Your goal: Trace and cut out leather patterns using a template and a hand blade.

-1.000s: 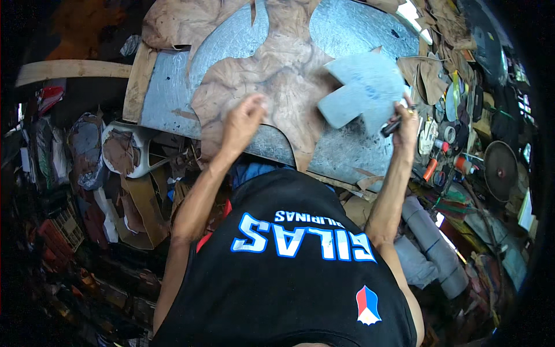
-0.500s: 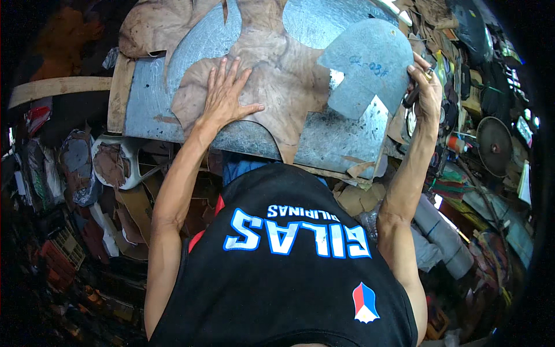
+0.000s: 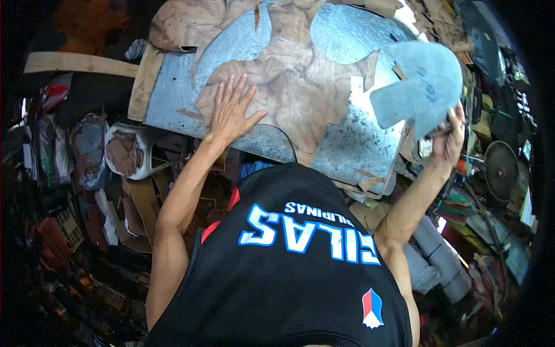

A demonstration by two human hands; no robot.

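My left hand [image 3: 231, 114] lies flat, fingers spread, on a brown piece of leather [image 3: 298, 81] with cut-out edges. The leather rests on a worktable topped with scratched sheet metal [image 3: 350, 153], and a narrow tongue of it reaches the near edge. To the right, my right hand [image 3: 450, 140] grips the edge of a grey flat template [image 3: 426, 84], rounded at one end and notched at the other. Blue marks show on the template, which is slightly blurred and appears raised over the table's right side. Whatever else is in that hand is too blurred to make out.
Another leather piece [image 3: 188, 23] lies at the far left of the table. A white plastic chair [image 3: 120, 151] with brown scraps stands to the left. On the right are a round fan-like object [image 3: 500, 166], grey rolls [image 3: 442, 260] and crowded clutter.
My right hand has moved the template right and turned it, off the leather's right edge. My left hand stays flat on the leather. The whole view has shifted slightly.
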